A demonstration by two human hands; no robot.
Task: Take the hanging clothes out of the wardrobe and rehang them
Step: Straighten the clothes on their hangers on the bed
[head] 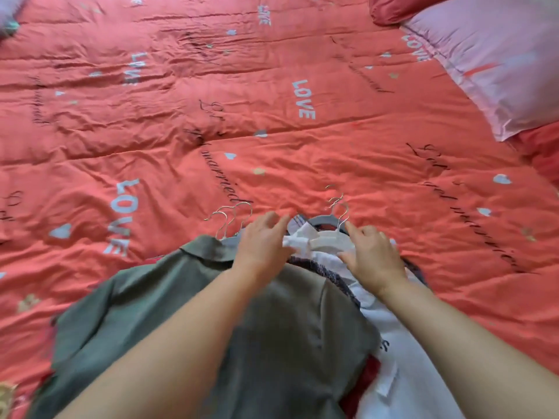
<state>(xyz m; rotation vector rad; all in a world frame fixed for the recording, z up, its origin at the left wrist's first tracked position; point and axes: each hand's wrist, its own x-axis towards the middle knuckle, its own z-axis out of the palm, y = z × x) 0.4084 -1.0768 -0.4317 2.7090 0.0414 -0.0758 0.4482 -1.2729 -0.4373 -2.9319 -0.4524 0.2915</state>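
A pile of clothes on hangers lies on the bed in front of me. A grey-green shirt (169,300) covers the left of the pile. A white garment (402,358) lies on the right, with a dark knitted piece (341,276) between them. A white hanger (329,240) tops the pile, and several metal hooks (230,219) stick out toward the bed's middle. My left hand (263,243) rests with spread fingers by the white collar. My right hand (375,255) touches the white hanger, its thumb and fingers around the hanger's shoulder; how firmly it holds is unclear.
A coral-red quilt (272,116) printed with "LOVE" covers the whole bed. A pink pillow (490,55) lies at the top right beside a red one (402,7). A red garment (369,376) peeks from under the pile.
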